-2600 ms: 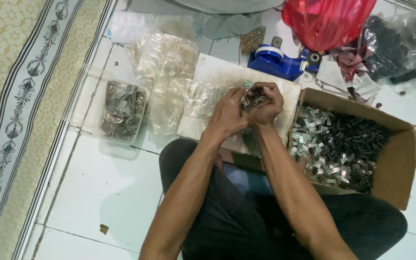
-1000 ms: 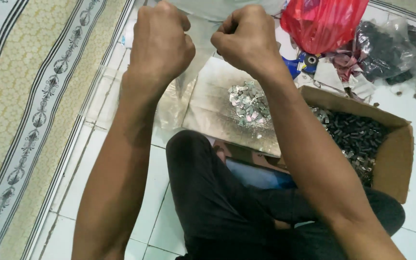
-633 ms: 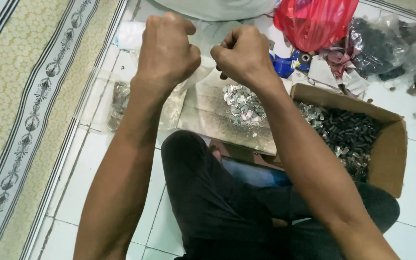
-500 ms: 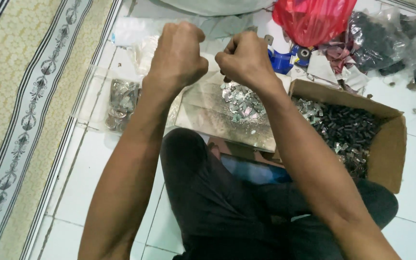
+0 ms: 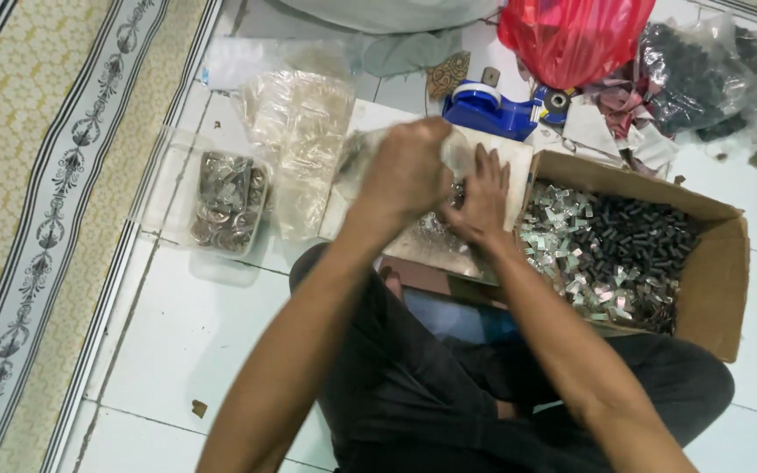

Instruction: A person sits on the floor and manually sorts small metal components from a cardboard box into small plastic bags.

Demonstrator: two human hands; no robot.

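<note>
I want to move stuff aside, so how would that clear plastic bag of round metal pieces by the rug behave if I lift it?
The clear plastic bag of round metal pieces looks packed, so probably heavy for its size. Its thin film would likely sag and feel slippery. The pieces may shift inside.

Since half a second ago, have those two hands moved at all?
Yes. Both the left hand and right hand have dropped from up near the red bag to the board beside the cardboard box.

Right of the fingers (image 5: 484, 180) sits the cardboard box (image 5: 711, 289); left, the filled bag (image 5: 225, 206); beyond them, the tape dispenser (image 5: 488, 109); beneath, the board (image 5: 449, 254).
</note>
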